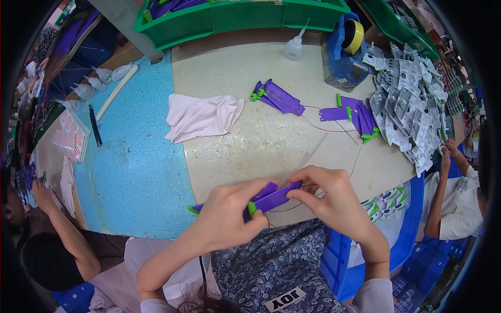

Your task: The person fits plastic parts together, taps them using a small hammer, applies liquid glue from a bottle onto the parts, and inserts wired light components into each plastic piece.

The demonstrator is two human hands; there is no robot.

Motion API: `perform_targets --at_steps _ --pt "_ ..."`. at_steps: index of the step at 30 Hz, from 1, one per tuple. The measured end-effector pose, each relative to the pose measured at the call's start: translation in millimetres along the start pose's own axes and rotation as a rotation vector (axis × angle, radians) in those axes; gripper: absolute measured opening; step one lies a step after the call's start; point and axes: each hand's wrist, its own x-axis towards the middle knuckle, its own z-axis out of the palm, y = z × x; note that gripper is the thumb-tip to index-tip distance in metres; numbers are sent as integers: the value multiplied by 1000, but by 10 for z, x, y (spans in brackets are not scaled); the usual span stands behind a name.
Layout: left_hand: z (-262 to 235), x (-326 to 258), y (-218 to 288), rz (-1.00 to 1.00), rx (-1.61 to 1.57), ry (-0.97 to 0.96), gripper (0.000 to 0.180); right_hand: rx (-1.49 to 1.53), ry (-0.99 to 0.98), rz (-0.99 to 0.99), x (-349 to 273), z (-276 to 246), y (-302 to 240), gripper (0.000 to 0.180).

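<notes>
Near the table's front edge, my left hand (pixel 229 214) is closed round purple plastic parts with green ends (pixel 271 199). A thin wire runs from these parts. The thumb and fingers of my right hand (pixel 331 201) pinch the right end of the same parts. My fingers hide much of their shape. Farther off on the table lie more purple parts with green ends, one group (pixel 282 98) in the middle and another group (pixel 357 116) to its right. Thin wires (pixel 329 129) trail across the table between them and toward my hands.
A pale pink cloth (pixel 202 118) lies left of centre. At the back are a green bin (pixel 245 18), a white squeeze bottle (pixel 294 48) and a blue tape dispenser (pixel 342 68). Grey molded parts (pixel 409 99) pile up at right. A blue crate (pixel 339 261) stands below. People sit on both sides.
</notes>
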Motion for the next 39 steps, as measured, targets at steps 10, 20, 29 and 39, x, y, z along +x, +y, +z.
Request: perform_targets --at_steps 10,20,29,39 --pt "-49 115 138 -353 -668 -93 29 -198 291 -186 -7 -258 -101 10" --pt "-134 171 75 -658 -989 -137 30 -229 211 -596 -61 -51 -123 14" --pt "-254 -12 124 -597 -571 -60 28 -511 490 -373 1043 28 681 51" --pt "-403 -378 -103 -626 -773 -22 28 -413 273 -854 1487 774 -32 36"
